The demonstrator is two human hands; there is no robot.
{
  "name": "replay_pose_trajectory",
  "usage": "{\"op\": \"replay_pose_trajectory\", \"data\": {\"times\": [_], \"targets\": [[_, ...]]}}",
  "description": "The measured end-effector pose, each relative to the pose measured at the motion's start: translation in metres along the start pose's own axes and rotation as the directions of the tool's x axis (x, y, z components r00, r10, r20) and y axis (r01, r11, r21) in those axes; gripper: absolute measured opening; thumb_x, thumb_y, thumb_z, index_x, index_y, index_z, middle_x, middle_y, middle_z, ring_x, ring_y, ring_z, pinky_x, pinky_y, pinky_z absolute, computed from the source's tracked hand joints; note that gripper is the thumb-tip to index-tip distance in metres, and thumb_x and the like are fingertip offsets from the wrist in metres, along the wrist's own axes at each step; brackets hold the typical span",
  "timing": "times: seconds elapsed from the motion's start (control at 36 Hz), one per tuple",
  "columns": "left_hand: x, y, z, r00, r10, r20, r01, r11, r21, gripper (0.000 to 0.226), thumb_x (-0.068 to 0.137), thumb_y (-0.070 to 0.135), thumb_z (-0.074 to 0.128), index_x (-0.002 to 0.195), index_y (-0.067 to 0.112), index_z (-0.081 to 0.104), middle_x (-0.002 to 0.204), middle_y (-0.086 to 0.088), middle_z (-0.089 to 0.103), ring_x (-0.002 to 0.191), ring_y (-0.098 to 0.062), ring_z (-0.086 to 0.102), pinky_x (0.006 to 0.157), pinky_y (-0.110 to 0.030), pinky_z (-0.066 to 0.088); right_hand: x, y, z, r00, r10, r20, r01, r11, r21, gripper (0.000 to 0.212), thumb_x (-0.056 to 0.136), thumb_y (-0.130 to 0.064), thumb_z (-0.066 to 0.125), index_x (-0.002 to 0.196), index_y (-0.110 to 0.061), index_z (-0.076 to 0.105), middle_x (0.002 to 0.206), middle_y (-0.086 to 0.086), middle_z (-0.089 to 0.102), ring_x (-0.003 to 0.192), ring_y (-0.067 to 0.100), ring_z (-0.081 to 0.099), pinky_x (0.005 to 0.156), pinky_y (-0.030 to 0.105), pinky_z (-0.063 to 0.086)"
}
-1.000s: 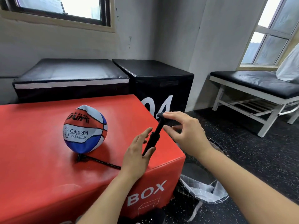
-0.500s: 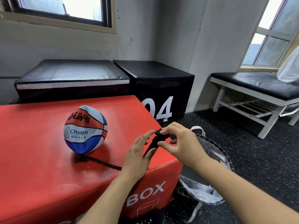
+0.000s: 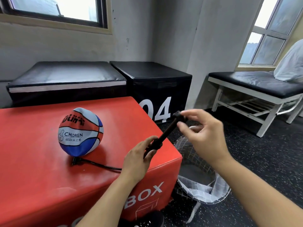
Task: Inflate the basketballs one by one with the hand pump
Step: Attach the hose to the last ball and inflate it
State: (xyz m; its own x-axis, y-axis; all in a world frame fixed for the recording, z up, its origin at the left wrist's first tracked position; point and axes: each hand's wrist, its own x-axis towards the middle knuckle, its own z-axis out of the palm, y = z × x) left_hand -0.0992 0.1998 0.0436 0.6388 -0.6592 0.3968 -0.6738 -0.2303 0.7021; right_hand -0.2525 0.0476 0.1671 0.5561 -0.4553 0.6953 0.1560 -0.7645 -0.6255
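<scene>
Where legible, "CHILDREN" on basketball; "BOX" on red box.

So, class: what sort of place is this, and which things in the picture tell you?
Probably a gym or training room: a red padded box marked BOX, a black box numbered 04, a padded bench, and speckled rubber-like flooring.

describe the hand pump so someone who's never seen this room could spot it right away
Find the big red box marked BOX in the foreground, with a half-flat red, white and blue basketball on top. A thin black hose runs from under the ball towards the box's right corner. There the hand pump is the slim black rod tilted up, left hand gripping its barrel, right hand pinching its handle.
</scene>
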Motion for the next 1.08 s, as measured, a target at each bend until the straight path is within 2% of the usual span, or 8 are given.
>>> {"op": "replay_pose_trajectory", "data": {"times": [0.11, 0.22, 0.33, 0.42, 0.56, 0.72, 0.89, 1.08], "targets": [[0.002, 0.001, 0.003, 1.0, 0.013, 0.009, -0.013, 1.0, 0.008, 0.048, 0.104, 0.031, 0.065, 0.136, 0.061, 0.047, 0.116, 0.023, 0.069, 0.107, -0.007, 0.067, 0.086, -0.044, 0.06, 0.004, -0.001, -0.011, 0.992, 0.059, -0.108, -0.053, 0.997, 0.057, 0.025, 0.09, -0.015, 0.083, 0.11, -0.029, 0.077, 0.105, -0.014, 0.076, 0.093, 0.016, 0.077, 0.074, 0.035, 0.065], [0.003, 0.001, 0.005, 1.0, 0.01, -0.003, -0.01, 1.0, 0.012, 0.048, 0.104, 0.032, 0.064, 0.139, 0.059, 0.045, 0.121, 0.023, 0.068, 0.111, -0.009, 0.067, 0.088, -0.045, 0.059, 0.004, 0.002, -0.01, 0.995, 0.017, -0.1, -0.016, 1.0, 0.015, 0.023, 0.093, -0.016, 0.081, 0.114, -0.024, 0.078, 0.112, -0.018, 0.074, 0.103, 0.014, 0.075, 0.074, 0.037, 0.065], [0.002, -0.001, 0.002, 1.0, -0.008, -0.022, 0.008, 1.0, -0.009, 0.06, 0.102, 0.039, 0.067, 0.148, 0.057, 0.034, 0.123, 0.022, 0.067, 0.114, -0.01, 0.066, 0.096, -0.042, 0.055, 0.01, 0.001, -0.005, 1.0, -0.02, -0.018, 0.019, 0.999, -0.034, 0.032, 0.095, -0.017, 0.078, 0.126, -0.02, 0.075, 0.128, -0.014, 0.071, 0.117, 0.005, 0.068, 0.08, 0.023, 0.061], [0.001, -0.002, -0.003, 0.999, -0.015, -0.046, 0.013, 0.999, -0.041, 0.068, 0.1, 0.045, 0.068, 0.155, 0.054, 0.029, 0.123, 0.024, 0.064, 0.117, -0.009, 0.063, 0.098, -0.039, 0.051, 0.016, 0.001, 0.0, 0.999, -0.038, 0.033, 0.04, 0.997, -0.071, 0.038, 0.095, -0.017, 0.078, 0.132, -0.018, 0.072, 0.134, -0.012, 0.068, 0.116, 0.0, 0.067, 0.082, 0.015, 0.058], [0.0, -0.007, -0.008, 0.999, -0.017, -0.052, 0.014, 0.998, -0.062, 0.07, 0.1, 0.05, 0.067, 0.156, 0.056, 0.026, 0.125, 0.027, 0.063, 0.12, -0.005, 0.061, 0.102, -0.042, 0.052, 0.021, 0.003, 0.017, 0.994, -0.037, 0.105, 0.049, 0.993, -0.111, 0.038, 0.094, -0.019, 0.08, 0.131, -0.023, 0.073, 0.133, -0.016, 0.067, 0.093, 0.002, 0.073, 0.08, 0.019, 0.06], [0.0, -0.012, -0.009, 0.998, -0.018, -0.061, 0.013, 0.997, -0.082, 0.069, 0.099, 0.048, 0.068, 0.157, 0.054, 0.029, 0.129, 0.02, 0.066, 0.121, -0.003, 0.062, 0.103, -0.045, 0.054, 0.023, 0.006, 0.042, 0.975, -0.067, 0.213, 0.103, 0.981, -0.165, 0.037, 0.094, -0.024, 0.079, 0.13, -0.021, 0.074, 0.132, -0.012, 0.069, 0.115, 0.006, 0.068, 0.091, 0.032, 0.061], [0.0, -0.013, -0.01, 0.995, -0.008, -0.095, 0.0, 0.996, -0.087, 0.069, 0.099, 0.046, 0.069, 0.158, 0.05, 0.032, 0.133, 0.016, 0.065, 0.121, 0.0, 0.059, 0.101, -0.037, 0.053, 0.016, 0.012, 0.061, 0.956, -0.059, 0.289, 0.12, 0.973, -0.198, 0.038, 0.092, -0.023, 0.081, 0.13, -0.023, 0.074, 0.131, -0.015, 0.069, 0.109, 0.004, 0.069, 0.079, 0.026, 0.063], [-0.001, -0.015, -0.01, 0.995, -0.022, -0.092, 0.014, 0.996, -0.086, 0.069, 0.099, 0.057, 0.064, 0.157, 0.054, 0.027, 0.127, 0.019, 0.065, 0.118, -0.005, 0.062, 0.098, -0.039, 0.054, 0.004, 0.024, 0.066, 0.927, -0.01, 0.376, 0.114, 0.96, -0.256, 0.037, 0.091, -0.031, 0.081, 0.127, -0.027, 0.074, 0.127, -0.019, 0.068, 0.107, 0.006, 0.069, 0.083, 0.033, 0.062]]}}
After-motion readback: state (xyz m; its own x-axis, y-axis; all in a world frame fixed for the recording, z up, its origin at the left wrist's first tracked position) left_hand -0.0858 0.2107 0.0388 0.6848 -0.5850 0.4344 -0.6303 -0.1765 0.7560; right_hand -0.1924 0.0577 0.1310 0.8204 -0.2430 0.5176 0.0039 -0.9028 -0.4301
